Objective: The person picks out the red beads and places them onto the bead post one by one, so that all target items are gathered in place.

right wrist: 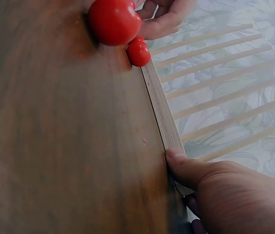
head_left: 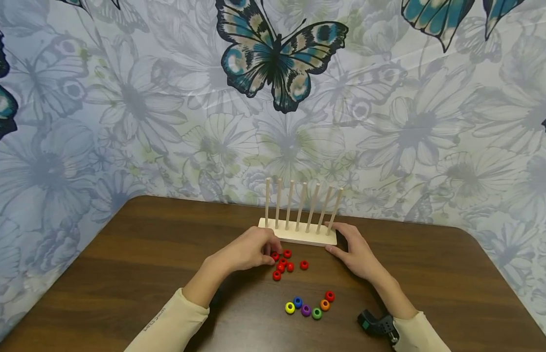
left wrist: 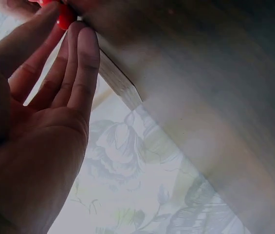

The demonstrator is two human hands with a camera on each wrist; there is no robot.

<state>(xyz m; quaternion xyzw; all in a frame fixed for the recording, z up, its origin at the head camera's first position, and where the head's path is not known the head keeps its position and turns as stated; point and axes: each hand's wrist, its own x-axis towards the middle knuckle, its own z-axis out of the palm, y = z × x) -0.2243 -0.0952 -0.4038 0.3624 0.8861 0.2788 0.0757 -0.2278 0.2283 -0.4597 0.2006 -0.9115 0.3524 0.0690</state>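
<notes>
A pale wooden peg stand (head_left: 299,233) with several upright pegs stands near the table's far edge. My right hand (head_left: 354,252) grips its right end, thumb (right wrist: 181,163) on the front edge and fingers behind. In front of the stand's left end, my left hand (head_left: 251,249) pinches a red bead (head_left: 275,256) between thumb and fingertips. The left wrist view shows red (left wrist: 66,17) at those fingertips, partly hidden by the thumb. Several loose red beads (head_left: 290,267) lie close beside this hand, one bead (head_left: 304,265) slightly apart to the right.
Nearer me lies a curved group of beads: yellow (head_left: 290,308), blue (head_left: 298,302), purple (head_left: 306,310), green (head_left: 316,313), orange (head_left: 325,305) and red (head_left: 329,296). A black device (head_left: 376,323) is at my right wrist. A butterfly-patterned cloth (head_left: 176,122) hangs behind the brown table (head_left: 123,274).
</notes>
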